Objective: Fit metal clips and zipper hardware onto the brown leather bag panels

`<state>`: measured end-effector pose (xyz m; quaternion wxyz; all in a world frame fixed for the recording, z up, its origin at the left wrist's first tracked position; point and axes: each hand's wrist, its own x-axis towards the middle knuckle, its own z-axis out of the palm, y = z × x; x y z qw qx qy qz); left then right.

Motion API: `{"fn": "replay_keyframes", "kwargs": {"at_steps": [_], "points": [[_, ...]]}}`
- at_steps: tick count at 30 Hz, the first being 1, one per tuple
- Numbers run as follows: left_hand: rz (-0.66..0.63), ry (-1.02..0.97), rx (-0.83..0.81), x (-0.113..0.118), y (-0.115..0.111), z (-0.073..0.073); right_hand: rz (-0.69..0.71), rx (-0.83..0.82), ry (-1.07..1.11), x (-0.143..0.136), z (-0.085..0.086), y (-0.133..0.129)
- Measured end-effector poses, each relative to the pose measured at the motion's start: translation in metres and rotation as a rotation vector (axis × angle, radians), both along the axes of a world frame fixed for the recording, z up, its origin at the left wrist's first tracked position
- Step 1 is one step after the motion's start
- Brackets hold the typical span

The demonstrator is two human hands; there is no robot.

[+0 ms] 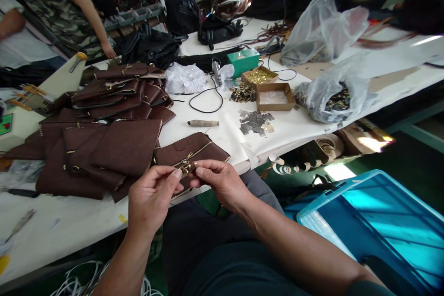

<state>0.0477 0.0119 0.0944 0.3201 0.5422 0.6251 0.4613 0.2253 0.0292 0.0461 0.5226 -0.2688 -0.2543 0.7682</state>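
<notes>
Between the fingertips of both hands is a small brass-coloured metal clasp [186,169], held above the table's front edge. My left hand [152,194] pinches its left side with thumb and forefinger. On the other side, my right hand [220,180] grips it the same way; a ring is on one finger. Right behind the hands lies a brown leather piece [194,148] with a zipper and a stitched edge. A stack of brown leather bag parts [121,143] with brass fittings covers the table to the left. The clasp's exact shape is partly hidden by fingers.
Flat metal plates [255,122], a cardboard box [275,97], a tray of gold-coloured bits [258,77] and a wrapped-handle tool [203,123] lie ahead. Plastic bags of hardware [336,101] stand right. A blue crate [374,222] sits below. A co-worker in camouflage [52,9] stands back left.
</notes>
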Motion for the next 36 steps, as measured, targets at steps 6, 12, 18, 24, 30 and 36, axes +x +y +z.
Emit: {"fn": "replay_keyframes", "kwargs": {"at_steps": [6,12,18,24,30,36], "points": [[-0.041,-0.204,-0.085,-0.005,0.004,-0.01,0.11,-0.143,0.137,0.0,-0.005,-0.001],[-0.049,-0.197,0.001,-0.005,0.005,-0.015,0.008,0.12,-0.129,0.008,0.0,-0.008],[-0.193,0.16,0.347,0.0,0.003,-0.009,-0.232,0.388,-0.495,0.009,0.008,-0.009],[-0.291,0.389,0.549,-0.002,-0.004,-0.003,-0.381,0.57,-0.551,0.002,0.01,-0.011],[-0.28,-0.028,0.252,-0.002,-0.014,-0.003,-0.416,0.602,-0.575,0.001,0.016,-0.015],[-0.383,-0.186,0.06,-0.003,-0.005,0.004,-0.307,0.596,-0.563,0.004,0.027,-0.019]]}}
